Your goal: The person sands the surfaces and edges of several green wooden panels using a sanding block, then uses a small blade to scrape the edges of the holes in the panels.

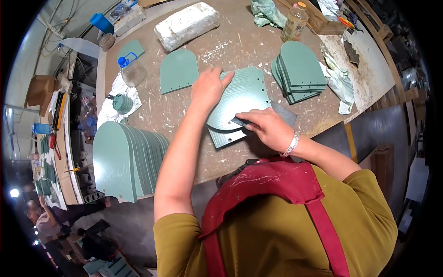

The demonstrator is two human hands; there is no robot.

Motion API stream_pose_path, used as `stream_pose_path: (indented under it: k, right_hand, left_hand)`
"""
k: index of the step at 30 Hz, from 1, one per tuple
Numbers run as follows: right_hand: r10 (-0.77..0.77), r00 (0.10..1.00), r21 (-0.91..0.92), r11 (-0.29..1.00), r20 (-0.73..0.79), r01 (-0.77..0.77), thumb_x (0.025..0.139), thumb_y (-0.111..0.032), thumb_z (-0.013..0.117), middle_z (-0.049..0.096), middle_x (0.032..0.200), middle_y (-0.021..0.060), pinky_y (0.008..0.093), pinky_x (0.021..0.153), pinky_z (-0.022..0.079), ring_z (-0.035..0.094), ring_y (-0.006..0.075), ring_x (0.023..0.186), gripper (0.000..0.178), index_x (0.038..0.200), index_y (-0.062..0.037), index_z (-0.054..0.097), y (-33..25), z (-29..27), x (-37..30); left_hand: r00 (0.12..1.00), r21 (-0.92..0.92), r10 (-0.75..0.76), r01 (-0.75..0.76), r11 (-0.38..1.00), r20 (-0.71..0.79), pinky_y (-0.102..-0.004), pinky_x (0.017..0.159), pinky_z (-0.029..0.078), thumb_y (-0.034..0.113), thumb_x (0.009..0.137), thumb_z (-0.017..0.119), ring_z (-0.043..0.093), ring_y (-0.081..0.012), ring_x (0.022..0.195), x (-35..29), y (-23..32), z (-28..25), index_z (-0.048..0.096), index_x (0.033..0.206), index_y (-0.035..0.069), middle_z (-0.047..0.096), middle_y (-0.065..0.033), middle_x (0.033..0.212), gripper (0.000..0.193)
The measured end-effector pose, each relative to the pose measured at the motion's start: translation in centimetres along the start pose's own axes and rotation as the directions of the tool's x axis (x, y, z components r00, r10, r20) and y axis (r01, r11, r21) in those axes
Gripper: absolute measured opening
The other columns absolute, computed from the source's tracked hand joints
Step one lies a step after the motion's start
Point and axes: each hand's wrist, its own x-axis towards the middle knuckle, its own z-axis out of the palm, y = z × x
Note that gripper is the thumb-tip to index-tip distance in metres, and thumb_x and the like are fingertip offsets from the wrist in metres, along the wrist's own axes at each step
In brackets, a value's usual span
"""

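Note:
A pale green wooden panel [244, 94] with one rounded end and a row of small holes lies tilted before me, overlapping another green panel [224, 138]. My left hand [210, 91] grips its far left edge, the thumb on the top face. In my right hand [271, 130] is a small dark grey piece that looks like sandpaper [239, 121], pressed on the panel near its rounded edge. A flat dark grey sheet [285, 114] sticks out beside the panel, above my right wrist.
More green panels stand in a long row [113, 157] at the near left and in a stack [302, 64] at the right. A single panel [179, 70] lies ahead. Around them are a white wrapped bundle [187, 25], a clear jug [134, 74], a bottle [294, 23] and rags [339, 83].

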Motion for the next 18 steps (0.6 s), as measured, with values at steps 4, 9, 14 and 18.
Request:
stream_pose_path:
  k: [4,9,14,18]
  right_hand:
    - [-0.010,1.000,-0.044,0.999,-0.009,0.010,0.087,-0.004,0.061,0.068,0.097,0.0127,0.0431,0.081,0.045,0.063,0.0345,0.092,0.032,0.118,-0.0065,0.065,0.0,0.2,-0.2]
    - [0.016,0.999,-0.077,0.997,0.045,-0.013,0.088,-0.006,0.059,0.068,0.098,0.0122,0.0432,0.082,0.044,0.062,0.0336,0.093,0.031,0.118,-0.0066,0.065,-0.2,0.0,-0.3]
    - [0.016,0.999,-0.065,0.998,0.046,-0.013,0.091,-0.008,0.059,0.065,0.090,0.0095,0.0388,0.086,0.040,0.062,0.0288,0.089,0.033,0.124,-0.0073,0.062,-0.2,0.6,-0.5]
    - [0.036,0.999,-0.025,0.999,0.024,-0.036,0.091,-0.008,0.060,0.066,0.092,0.0099,0.0380,0.086,0.039,0.061,0.0288,0.088,0.032,0.123,-0.0083,0.064,-0.2,0.6,-0.6]
  left_hand:
    - [0.998,-0.014,0.007,-0.008,1.000,-0.058,-0.0476,0.087,0.049,0.051,0.094,0.054,0.062,-0.0385,0.102,0.0,0.0,0.1,0.066,0.107,0.002,0.066,-0.0200,0.105,0.052]
    - [0.997,-0.026,-0.069,0.070,0.997,0.047,-0.0479,0.085,0.048,0.048,0.095,0.054,0.061,-0.0413,0.099,0.1,0.8,-0.7,0.064,0.108,0.000,0.067,-0.0238,0.101,0.051]
    - [0.998,-0.042,-0.064,0.064,0.997,0.017,-0.0487,0.080,0.046,0.046,0.096,0.054,0.060,-0.0430,0.094,-0.1,0.8,-0.6,0.062,0.099,-0.001,0.066,-0.0253,0.096,0.048]
    - [0.998,-0.054,-0.060,0.060,0.997,0.006,-0.0495,0.077,0.045,0.045,0.096,0.055,0.060,-0.0438,0.091,0.0,1.1,-0.8,0.060,0.092,-0.001,0.064,-0.0255,0.091,0.047]
